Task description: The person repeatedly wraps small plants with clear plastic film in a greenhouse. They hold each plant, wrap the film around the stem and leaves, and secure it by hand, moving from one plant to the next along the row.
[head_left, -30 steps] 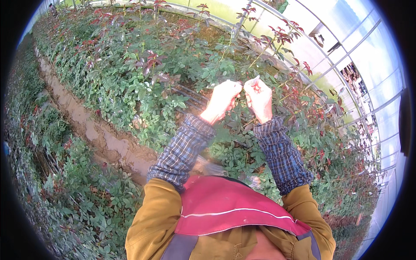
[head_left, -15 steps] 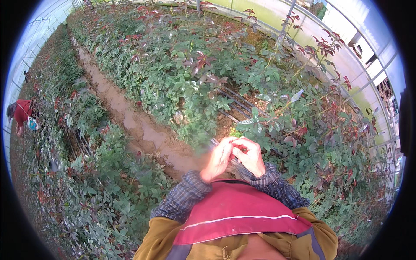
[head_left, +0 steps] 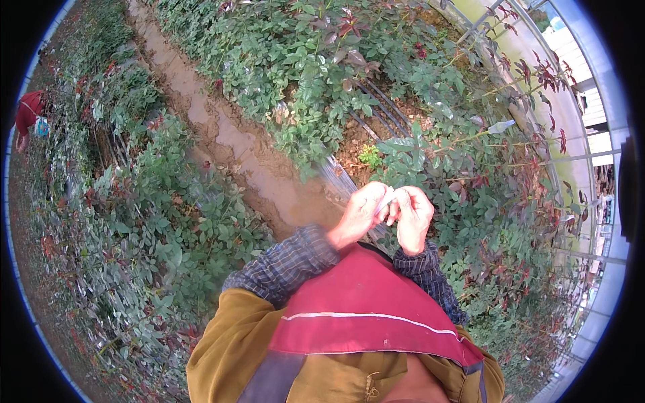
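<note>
My left hand [head_left: 363, 211] and my right hand [head_left: 412, 213] meet in front of my red apron [head_left: 369, 302]. Both are closed, with fingertips pinched close together. Between them shows a small whitish piece [head_left: 385, 200], thin and pale; its kind is too small to make out. Just beyond the fingers, leafy rose bushes [head_left: 403, 148] rise from the soil. To the right, a stem carries a pale translucent sleeve [head_left: 500, 127] at its tip, apart from my hands.
A wet, muddy path [head_left: 235, 148] runs between the plant rows on my left. Dark pipes [head_left: 384, 111] lie across the bed ahead. A greenhouse wall with metal bars [head_left: 584, 158] borders the right. Another person in red [head_left: 29, 111] bends among plants at far left.
My view has tilted down and turned. My hands have shifted slightly right and up in the picture, fingers still together, and the whitish piece between them now shows.
</note>
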Demonstrator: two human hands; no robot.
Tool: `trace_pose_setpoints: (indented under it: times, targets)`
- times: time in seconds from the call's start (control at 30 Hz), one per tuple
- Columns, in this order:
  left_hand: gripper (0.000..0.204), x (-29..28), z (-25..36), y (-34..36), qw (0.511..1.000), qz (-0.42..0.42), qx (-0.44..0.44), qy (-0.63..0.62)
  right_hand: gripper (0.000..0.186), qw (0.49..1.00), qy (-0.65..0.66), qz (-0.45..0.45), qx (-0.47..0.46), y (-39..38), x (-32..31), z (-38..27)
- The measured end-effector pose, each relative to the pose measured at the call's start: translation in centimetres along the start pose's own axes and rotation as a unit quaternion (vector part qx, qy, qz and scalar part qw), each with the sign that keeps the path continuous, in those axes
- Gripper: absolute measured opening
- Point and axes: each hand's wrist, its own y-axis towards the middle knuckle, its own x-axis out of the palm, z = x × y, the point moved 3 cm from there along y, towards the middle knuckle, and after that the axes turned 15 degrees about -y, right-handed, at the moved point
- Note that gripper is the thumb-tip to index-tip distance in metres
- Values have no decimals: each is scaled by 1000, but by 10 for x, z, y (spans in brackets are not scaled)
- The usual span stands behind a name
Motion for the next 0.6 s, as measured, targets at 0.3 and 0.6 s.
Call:
trace_pose_setpoints:
  times: [0.3,0.6]
  targets:
    - [13,-38,25,0,993,14,42,110,18,988,-93,-121,10,32,35,0]
    - [8,-32,54,-29,975,125,36,180,11,974,-97,-171,-110,34,51,9]
